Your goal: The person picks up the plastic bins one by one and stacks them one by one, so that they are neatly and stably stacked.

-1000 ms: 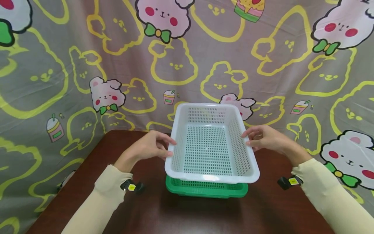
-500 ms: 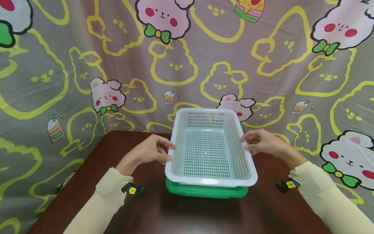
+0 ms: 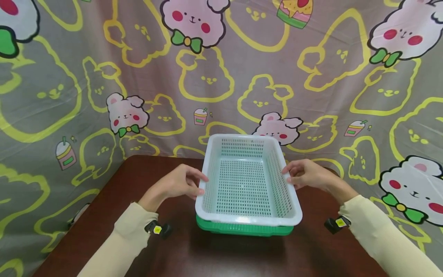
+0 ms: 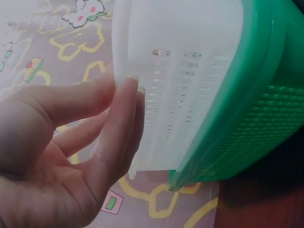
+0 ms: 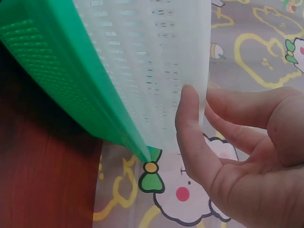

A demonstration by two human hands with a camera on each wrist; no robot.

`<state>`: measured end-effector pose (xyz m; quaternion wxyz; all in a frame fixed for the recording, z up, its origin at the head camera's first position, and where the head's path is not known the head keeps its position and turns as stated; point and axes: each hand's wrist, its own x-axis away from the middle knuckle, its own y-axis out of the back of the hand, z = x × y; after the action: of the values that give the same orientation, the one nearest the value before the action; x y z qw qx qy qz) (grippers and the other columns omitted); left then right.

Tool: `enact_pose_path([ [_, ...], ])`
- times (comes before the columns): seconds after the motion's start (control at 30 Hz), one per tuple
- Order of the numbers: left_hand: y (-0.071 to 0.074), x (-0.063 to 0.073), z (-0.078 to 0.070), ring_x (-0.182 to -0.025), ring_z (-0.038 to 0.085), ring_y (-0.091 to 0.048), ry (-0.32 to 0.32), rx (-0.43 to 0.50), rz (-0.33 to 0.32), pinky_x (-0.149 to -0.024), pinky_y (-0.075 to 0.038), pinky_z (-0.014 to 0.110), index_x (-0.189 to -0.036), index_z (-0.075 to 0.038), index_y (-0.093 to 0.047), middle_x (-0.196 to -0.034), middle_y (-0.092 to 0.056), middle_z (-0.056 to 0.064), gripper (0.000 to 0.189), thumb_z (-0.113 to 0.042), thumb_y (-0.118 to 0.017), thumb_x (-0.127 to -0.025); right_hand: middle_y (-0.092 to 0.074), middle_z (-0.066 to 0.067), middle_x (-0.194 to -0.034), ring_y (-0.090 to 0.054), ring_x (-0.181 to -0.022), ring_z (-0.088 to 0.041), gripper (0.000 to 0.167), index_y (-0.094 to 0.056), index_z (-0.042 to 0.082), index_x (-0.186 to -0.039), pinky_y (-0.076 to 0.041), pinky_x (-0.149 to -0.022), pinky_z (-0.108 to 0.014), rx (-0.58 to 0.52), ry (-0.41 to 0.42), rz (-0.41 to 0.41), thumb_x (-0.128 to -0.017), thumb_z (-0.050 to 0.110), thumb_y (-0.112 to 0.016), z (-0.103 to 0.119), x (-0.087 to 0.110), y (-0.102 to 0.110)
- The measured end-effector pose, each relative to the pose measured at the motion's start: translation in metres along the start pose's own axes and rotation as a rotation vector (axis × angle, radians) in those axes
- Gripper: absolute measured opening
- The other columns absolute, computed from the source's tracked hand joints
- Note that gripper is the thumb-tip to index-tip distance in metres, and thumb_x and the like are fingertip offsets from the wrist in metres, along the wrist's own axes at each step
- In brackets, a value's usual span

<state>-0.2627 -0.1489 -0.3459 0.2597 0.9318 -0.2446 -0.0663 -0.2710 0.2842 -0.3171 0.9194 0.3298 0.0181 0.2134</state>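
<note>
A white plastic basket (image 3: 242,220) with slotted walls and floor sits partly down inside a green basket (image 3: 245,229). My left hand (image 3: 181,181) pinches the white basket's left rim between thumb and fingers. On the opposite side, my right hand (image 3: 306,175) pinches the right rim the same way. Both wrist views show the white wall rising above the green rim, with the lower part hidden inside the green basket. In the left wrist view my fingers (image 4: 121,123) lie against the outer wall just under the rim. Nothing lies in the white basket.
The baskets are over a dark reddish-brown table (image 3: 166,246). A grey curtain (image 3: 221,69) printed with cartoon bears and yellow outlines hangs behind the table and along its sides. Each wrist wears a small black camera.
Both hands have lowered the white basket farther into the green one, shifting it slightly left. Less of the green basket's near wall and rim shows now. The green basket has stayed put.
</note>
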Motion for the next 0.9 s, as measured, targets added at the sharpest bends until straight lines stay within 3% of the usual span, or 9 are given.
enact_pose_path([
  [0.9, -0.01, -0.004, 0.015, -0.073, 0.021, -0.073, 0.018, -0.001, 0.009, -0.071, -0.066, 0.04, -0.117, 0.001, -0.074, -0.098, -0.075, 0.016, 0.037, -0.004, -0.086, -0.082, -0.07, -0.02, -0.106, -0.074, -0.089, -0.026, 0.035, -0.063, -0.009, -0.121, -0.065, -0.081, -0.052, -0.013, -0.004, 0.036, -0.093, 0.007, -0.075, -0.014, -0.008, -0.012],
])
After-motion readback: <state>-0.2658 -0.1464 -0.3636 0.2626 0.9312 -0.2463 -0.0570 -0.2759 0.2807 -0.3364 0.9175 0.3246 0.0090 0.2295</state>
